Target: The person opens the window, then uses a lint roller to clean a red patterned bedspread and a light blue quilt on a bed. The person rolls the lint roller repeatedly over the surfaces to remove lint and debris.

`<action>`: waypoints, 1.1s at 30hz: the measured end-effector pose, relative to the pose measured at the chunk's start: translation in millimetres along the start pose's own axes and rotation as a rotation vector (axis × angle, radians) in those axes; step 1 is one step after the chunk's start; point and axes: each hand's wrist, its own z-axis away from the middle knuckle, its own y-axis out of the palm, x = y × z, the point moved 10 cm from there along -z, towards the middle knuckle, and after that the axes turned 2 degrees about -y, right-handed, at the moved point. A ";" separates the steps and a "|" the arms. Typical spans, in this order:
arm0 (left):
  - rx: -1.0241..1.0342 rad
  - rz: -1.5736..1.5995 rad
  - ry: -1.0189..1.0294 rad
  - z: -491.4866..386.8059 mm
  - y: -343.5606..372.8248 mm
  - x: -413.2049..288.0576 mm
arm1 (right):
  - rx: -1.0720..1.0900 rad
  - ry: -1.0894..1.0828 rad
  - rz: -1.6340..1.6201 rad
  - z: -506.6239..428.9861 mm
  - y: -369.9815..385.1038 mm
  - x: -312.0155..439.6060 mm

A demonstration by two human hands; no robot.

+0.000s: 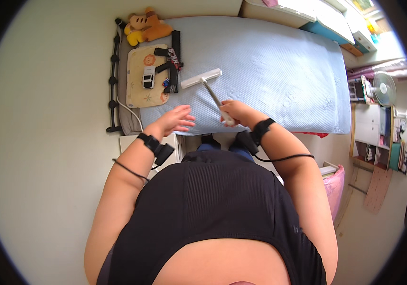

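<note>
My right hand (238, 113) grips the white end of a T-shaped cleaning tool (212, 91) with a metal shaft and a wide white head. Whether that head is a roller, a brush or a blade I cannot tell. It reaches over the light blue quilted mattress cover (267, 78), with the head at or just above the cloth. My left hand (175, 120) is empty with its fingers apart, above the near edge of the bed. Left of the head, a black toy gun (173, 64) lies partly across a yellow patterned pillow (137, 96).
A white toy car (148, 77) and a small blue toy (166, 83) lie by the gun. Plush toys (155, 28) sit in the far left corner beside a black bed rail (113, 80). A white cabinet (128, 142) stands near my left arm. A fan (383, 88) is at the right.
</note>
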 end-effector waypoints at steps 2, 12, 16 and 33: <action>0.103 0.168 -0.038 -14.4 24.4 1.7 | 0.062 -0.031 0.115 -16.3 35.4 17.8; -0.190 -0.259 -0.132 -2.2 -22.0 72.4 | 0.036 -0.201 0.118 24.1 -0.5 26.0; -0.276 -0.531 -0.172 47.0 -43.7 137.6 | -0.106 -0.244 -0.056 67.1 -75.2 6.8; -0.615 -0.132 -0.135 161.1 -31.4 190.5 | -0.152 -0.214 -0.197 104.8 -204.4 -74.1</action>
